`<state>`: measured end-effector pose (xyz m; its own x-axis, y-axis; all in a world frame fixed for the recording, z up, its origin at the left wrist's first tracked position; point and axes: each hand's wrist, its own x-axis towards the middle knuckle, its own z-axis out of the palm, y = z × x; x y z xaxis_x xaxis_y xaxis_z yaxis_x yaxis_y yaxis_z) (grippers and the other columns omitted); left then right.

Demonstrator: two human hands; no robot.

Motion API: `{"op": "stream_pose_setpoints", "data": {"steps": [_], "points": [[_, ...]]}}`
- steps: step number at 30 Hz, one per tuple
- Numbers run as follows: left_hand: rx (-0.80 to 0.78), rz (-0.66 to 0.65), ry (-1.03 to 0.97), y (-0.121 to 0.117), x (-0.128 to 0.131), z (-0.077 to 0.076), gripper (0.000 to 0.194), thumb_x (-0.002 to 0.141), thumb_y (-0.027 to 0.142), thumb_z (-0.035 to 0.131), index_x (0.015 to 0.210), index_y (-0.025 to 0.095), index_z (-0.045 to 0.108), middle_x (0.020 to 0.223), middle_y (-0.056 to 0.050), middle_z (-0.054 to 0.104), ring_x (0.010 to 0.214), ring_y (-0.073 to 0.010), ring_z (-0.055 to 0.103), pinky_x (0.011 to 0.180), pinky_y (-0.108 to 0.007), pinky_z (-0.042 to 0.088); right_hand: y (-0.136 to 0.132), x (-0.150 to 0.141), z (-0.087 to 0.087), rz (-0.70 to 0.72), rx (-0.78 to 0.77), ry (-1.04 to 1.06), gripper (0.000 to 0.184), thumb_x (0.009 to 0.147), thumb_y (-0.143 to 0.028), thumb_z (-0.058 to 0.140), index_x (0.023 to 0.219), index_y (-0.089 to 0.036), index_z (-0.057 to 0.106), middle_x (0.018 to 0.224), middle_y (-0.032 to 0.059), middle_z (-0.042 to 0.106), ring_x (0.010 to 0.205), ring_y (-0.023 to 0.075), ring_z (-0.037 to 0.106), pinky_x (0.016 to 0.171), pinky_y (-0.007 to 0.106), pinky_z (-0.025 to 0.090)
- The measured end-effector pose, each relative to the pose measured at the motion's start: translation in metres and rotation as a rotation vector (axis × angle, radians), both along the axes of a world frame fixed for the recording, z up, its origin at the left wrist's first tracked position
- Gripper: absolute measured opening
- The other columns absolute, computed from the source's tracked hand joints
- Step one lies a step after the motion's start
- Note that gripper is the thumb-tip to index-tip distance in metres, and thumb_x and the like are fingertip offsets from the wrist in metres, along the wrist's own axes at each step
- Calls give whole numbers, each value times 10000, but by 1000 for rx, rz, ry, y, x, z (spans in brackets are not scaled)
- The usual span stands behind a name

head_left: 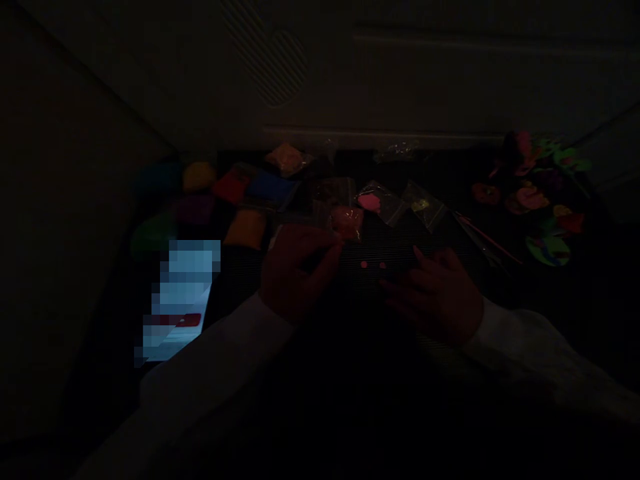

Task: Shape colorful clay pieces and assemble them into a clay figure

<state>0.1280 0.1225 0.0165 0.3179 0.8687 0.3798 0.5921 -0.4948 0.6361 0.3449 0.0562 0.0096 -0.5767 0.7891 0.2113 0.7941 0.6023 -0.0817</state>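
Pale sleeves (525, 347), left hand (297, 273) at lumpy red clay (347, 222) (dim), ribbed black mat (395, 250)

Dim craft room (400, 80), clay packets (270, 188)

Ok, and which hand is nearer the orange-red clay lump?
Left. The left hand reaches to the lump's lower edge, its fingertips right beside the orange-red clay lump, though the dim light hides whether they touch. The right hand lies farther off, below and to the right.
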Motion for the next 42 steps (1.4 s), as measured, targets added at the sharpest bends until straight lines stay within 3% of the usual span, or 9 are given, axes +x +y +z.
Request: {"op": "stream_pose_setpoints", "data": {"steps": [6,13,18,24,36,42], "points": [[8,1,0,0,0,1,86,736,254,548,791,235,610,825,4,625,805,-161,565,724,-318,468,0,-1,-3,12,-17,-29,327,812,-380,456,1096,-253,554,852,3,614,764,166,456,838,439,281],[6,0,5,0,1,3,85,740,253,540,786,237,610,820,7,624,798,-159,566,712,-316,467,-1,-2,-3,44,-45,-24,321,812,-385,452,1103,-287,545,815,-4,600,751,161,454,857,452,269],[44,-12,12,1,0,1,86,735,249,545,784,221,610,801,-1,627,794,-162,563,732,-330,462,-2,-1,-3,-7,-52,-39,355,809,-396,449,1111,-236,545,835,25,598,786,186,454,827,444,283],[9,-8,8,1,0,1,84,743,257,533,786,249,605,813,8,622,802,-168,562,723,-334,464,-2,-3,-2,43,-84,-32,331,815,-383,440,1121,-296,529,813,3,585,744,160,447,875,475,241],[5,-5,-5,0,1,2,79,731,245,556,785,229,612,814,-2,626,809,-162,560,738,-344,470,0,10,5,-44,-105,144,308,796,-264,479,1085,-202,566,762,25,581,771,150,493,783,375,306],[-9,-8,-2,1,0,2,74,734,253,547,779,250,606,814,6,623,809,-167,559,734,-346,463,-1,6,1,-23,-86,61,292,785,-290,494,1056,-235,587,795,25,588,780,164,477,806,403,281]]}}
